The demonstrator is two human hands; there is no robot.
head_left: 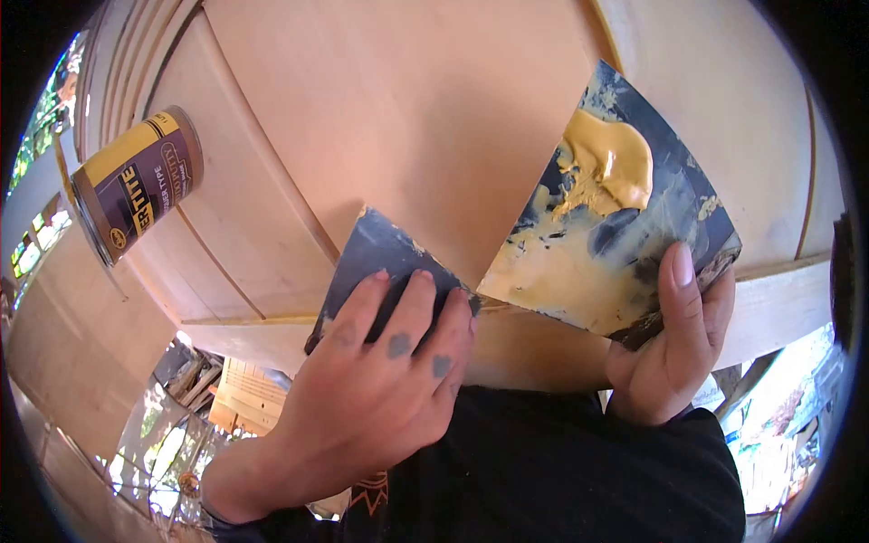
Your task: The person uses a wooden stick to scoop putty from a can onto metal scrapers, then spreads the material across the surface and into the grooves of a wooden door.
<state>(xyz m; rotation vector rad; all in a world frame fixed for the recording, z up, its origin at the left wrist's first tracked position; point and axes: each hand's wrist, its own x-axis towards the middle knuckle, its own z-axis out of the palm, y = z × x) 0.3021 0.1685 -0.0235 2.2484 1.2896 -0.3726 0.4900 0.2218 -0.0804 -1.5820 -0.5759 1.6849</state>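
My left hand [389, 362] presses its fingers flat along a dark, thin putty spreader [362, 249] with a straight edge; the thumb is hidden beneath. My right hand [683, 335] grips the lower right corner of a larger dark putty board [579, 276], thumb on top and fingers underneath. A glossy mound of yellow-tan putty [615, 163] sits on the board's upper part, with smeared, paler putty over the rest. The spreader's right corner comes close to the board's lower left corner. Both are held over a pale wooden panel [389, 118].
A putty can [140, 185] with a purple and yellow label stands on the wood at the left. Grooves and raised moulding [262, 127] run across the panel. Along its near side is a wooden edge [769, 303], close to my black shirt [561, 471]. A printed paper [246, 396] lies below, left.
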